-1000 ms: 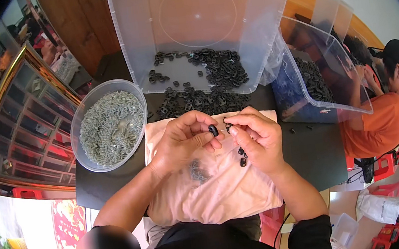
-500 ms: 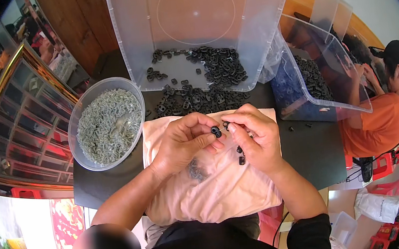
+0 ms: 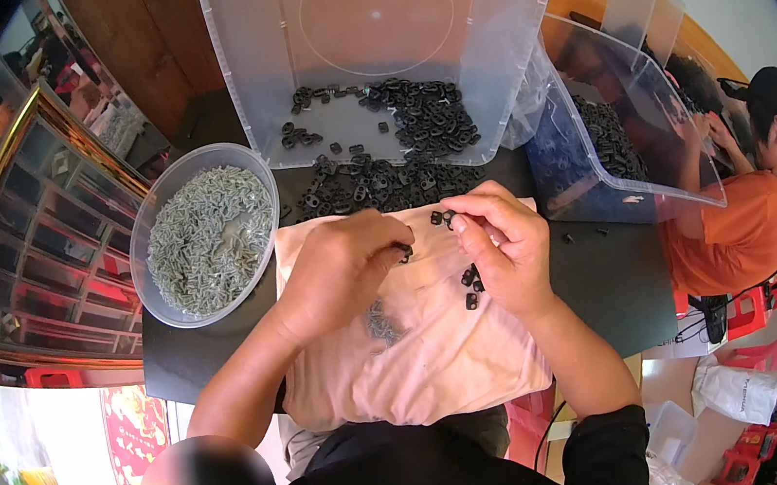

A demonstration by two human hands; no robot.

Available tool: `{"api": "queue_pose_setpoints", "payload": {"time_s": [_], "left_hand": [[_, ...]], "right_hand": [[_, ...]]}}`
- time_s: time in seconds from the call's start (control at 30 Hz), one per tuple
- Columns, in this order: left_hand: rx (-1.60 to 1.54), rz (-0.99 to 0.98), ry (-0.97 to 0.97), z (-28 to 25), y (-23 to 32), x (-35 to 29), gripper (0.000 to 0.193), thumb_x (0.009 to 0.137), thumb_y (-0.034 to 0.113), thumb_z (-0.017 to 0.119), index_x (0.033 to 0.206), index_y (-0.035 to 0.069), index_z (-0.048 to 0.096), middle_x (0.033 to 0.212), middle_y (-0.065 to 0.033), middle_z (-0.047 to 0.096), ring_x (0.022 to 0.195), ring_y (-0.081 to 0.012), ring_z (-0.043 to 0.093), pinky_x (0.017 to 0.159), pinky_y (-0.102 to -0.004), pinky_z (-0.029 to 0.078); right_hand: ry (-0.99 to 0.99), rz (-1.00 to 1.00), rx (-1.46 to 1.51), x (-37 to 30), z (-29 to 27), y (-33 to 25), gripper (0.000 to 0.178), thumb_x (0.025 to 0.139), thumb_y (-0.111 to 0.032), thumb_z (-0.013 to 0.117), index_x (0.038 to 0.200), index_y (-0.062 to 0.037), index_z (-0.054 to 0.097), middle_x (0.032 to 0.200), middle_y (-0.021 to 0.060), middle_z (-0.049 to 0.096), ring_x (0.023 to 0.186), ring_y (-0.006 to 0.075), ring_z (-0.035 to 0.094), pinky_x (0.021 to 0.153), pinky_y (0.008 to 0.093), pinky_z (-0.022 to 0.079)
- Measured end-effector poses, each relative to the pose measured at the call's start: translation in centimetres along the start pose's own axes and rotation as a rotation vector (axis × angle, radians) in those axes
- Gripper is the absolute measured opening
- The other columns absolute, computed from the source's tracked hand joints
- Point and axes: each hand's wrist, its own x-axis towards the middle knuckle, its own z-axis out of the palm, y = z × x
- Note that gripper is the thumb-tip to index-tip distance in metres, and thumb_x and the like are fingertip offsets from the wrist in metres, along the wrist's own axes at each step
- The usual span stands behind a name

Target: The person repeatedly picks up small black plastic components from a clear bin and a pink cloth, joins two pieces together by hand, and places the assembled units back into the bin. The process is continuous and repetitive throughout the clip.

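My left hand (image 3: 337,264) is closed, back upward, over a pale peach cloth (image 3: 426,375), with a small black plastic part (image 3: 405,253) showing at its fingertips. To its right, my right hand (image 3: 512,251) pinches a small black two-hole part, which looks like a cord lock (image 3: 447,218), between thumb and forefinger. Another black piece sits right beside that one. Several black pieces (image 3: 471,288) lie on the cloth below my right thumb. A small heap of metal springs (image 3: 382,324) rests on the cloth near my left wrist.
A round clear tub (image 3: 143,275) of springs stands at left. Beyond the cloth, black parts (image 3: 381,186) spill from a tipped clear bin (image 3: 222,58). A second clear bin (image 3: 591,211) with black parts is at right. A person in orange (image 3: 741,235) sits beyond it.
My hands have drawn apart. The left has turned back upward and moved a little left with a black part, while the right keeps its pinch near the same spot.
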Motion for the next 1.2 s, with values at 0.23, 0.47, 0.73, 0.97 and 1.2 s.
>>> {"api": "queue_pose_setpoints", "payload": {"time_s": [0.23,0.47,0.73,0.97,1.2], "left_hand": [[-0.862,-0.534,-0.003,-0.5,-0.7,0.0,0.008,0.081,-0.001,0.06,0.089,0.0,0.062,0.078,-0.0041,0.063,0.065,-0.0087,0.059,0.057,-0.0202,0.047],[-0.993,-0.589,-0.017,0.4,-1.4,-0.1,0.01,0.082,0.001,0.062,0.091,0.0,0.064,0.075,-0.0037,0.063,0.064,-0.0083,0.058,0.058,-0.0208,0.049],[-0.317,-0.363,-0.144,-1.7,2.4,0.0,0.007,0.079,0.002,0.061,0.085,-0.001,0.063,0.076,-0.0067,0.062,0.063,-0.0149,0.058,0.058,-0.0264,0.046],[0.107,-0.343,-0.225,-1.7,4.4,0.1,0.011,0.074,0.002,0.059,0.085,-0.002,0.059,0.077,-0.0125,0.06,0.066,-0.0243,0.059,0.061,-0.032,0.046],[0.023,-0.386,-0.208,-1.0,2.9,-1.4,0.013,0.079,-0.001,0.058,0.091,-0.002,0.061,0.076,-0.0091,0.062,0.065,-0.0154,0.06,0.058,-0.0267,0.046]], "right_hand": [[-0.148,0.09,0.232,-0.1,0.0,0.1,0.016,0.081,0.006,0.053,0.095,0.0045,0.061,0.082,0.0045,0.052,0.064,0.0064,0.05,0.055,0.0187,0.042],[-0.133,0.294,0.441,0.4,-0.6,-0.3,0.013,0.081,0.002,0.054,0.091,0.0043,0.063,0.073,0.0029,0.054,0.057,0.0076,0.052,0.052,0.0197,0.044],[-0.076,0.276,0.463,0.5,-1.0,0.5,0.011,0.082,0.001,0.055,0.091,0.0022,0.062,0.069,0.0009,0.057,0.054,0.0053,0.05,0.049,0.0193,0.042],[-0.064,0.22,0.462,0.2,-0.4,1.1,0.009,0.079,0.002,0.055,0.083,0.0028,0.063,0.064,-0.0011,0.056,0.054,0.0016,0.045,0.049,0.0187,0.037],[-0.116,0.133,0.445,-0.2,0.2,1.3,0.01,0.082,0.0,0.054,0.087,0.0038,0.062,0.066,-0.0004,0.054,0.053,0.0029,0.048,0.047,0.0189,0.038]]}}
